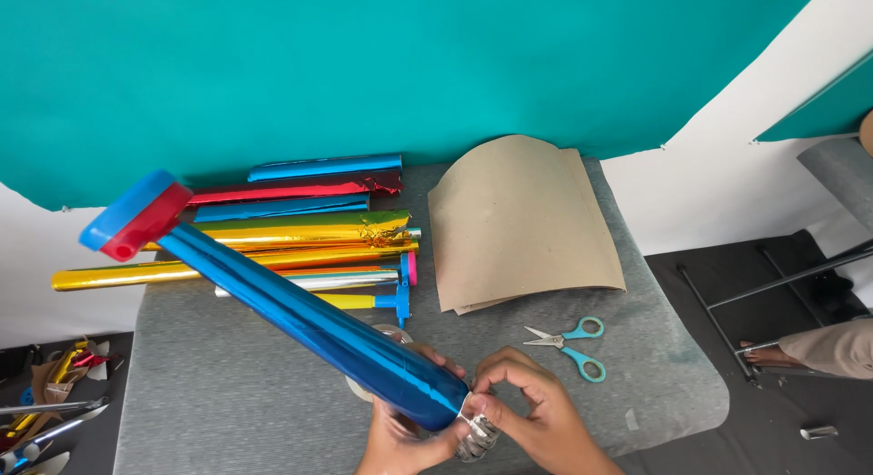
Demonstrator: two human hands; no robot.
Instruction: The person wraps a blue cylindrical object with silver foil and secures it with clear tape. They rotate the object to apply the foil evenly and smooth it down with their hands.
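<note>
We are cupping our left hand (397,436) under the shiny blue foil-wrapped tube (309,325), fingers gripping it, while our right hand (532,407) is pinching its silver end, left of the scissors (570,344).

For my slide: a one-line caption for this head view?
Two hands work the end of a blue foil-wrapped tube over a grey table.

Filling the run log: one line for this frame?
left hand: holds blue foil tube | right hand: pinches tube's end | scissors: idle on table
</note>
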